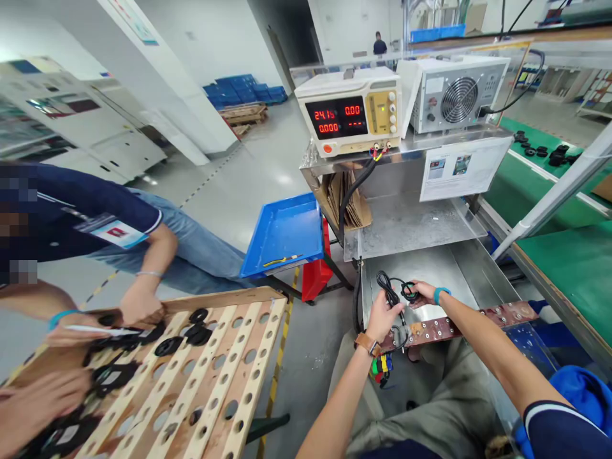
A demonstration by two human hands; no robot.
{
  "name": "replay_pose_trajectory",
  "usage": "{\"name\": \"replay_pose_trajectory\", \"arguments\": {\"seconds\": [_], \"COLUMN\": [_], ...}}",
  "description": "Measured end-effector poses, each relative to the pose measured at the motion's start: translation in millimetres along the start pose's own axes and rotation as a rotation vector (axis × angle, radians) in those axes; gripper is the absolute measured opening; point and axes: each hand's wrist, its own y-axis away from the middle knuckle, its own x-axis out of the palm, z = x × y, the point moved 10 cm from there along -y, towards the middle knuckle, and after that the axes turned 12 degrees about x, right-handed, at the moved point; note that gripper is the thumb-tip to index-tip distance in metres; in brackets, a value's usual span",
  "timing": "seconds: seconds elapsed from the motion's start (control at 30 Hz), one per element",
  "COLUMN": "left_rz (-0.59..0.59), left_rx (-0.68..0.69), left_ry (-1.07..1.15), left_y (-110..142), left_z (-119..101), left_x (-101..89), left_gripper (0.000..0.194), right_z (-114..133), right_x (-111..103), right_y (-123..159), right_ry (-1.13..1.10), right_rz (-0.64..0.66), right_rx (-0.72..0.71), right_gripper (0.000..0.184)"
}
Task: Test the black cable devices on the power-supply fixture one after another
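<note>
My left hand (pixel 381 317), with a brown watch strap at its wrist, is closed around a bundled black cable (pixel 386 285). To its right, my right hand (pixel 424 293) wears a teal wristband and pinches a round black part (pixel 408 291). A strand of cable runs between the two. Both hands are over the front of a metal tray (pixel 437 268). Just below them lies a reddish-brown strip (pixel 442 327) with metal studs along it. Some cable ends near my left hand are hard to make out.
A power supply (pixel 351 115) with red digits stands on the shelf above. To the left are a blue bin (pixel 282 233) and a wooden rack (pixel 248 357) with holes and black round parts. A co-worker's hand (pixel 141 303) works there. A green conveyor (pixel 574 268) is at right.
</note>
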Motion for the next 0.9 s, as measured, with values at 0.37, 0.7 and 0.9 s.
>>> {"name": "replay_pose_trajectory", "arguments": {"seconds": [0.37, 0.7, 0.9], "left_rz": [0.097, 0.057, 0.048], "left_rx": [-0.076, -0.148, -0.140], "left_ry": [0.055, 0.099, 0.120], "left_y": [2, 8, 10], "left_z": [17, 10, 8], "left_x": [6.5, 12.0, 12.7], "left_gripper": [0.052, 0.047, 0.046], "right_z": [-17, -6, -7], "right_x": [6, -1, -4], "right_y": [-43, -35, -34], "right_ry": [0.145, 0.033, 0.006], "right_rz": [0.114, 0.130, 0.123], "right_rx": [0.049, 0.012, 0.022], "right_gripper": [0.034, 0.031, 0.031]}}
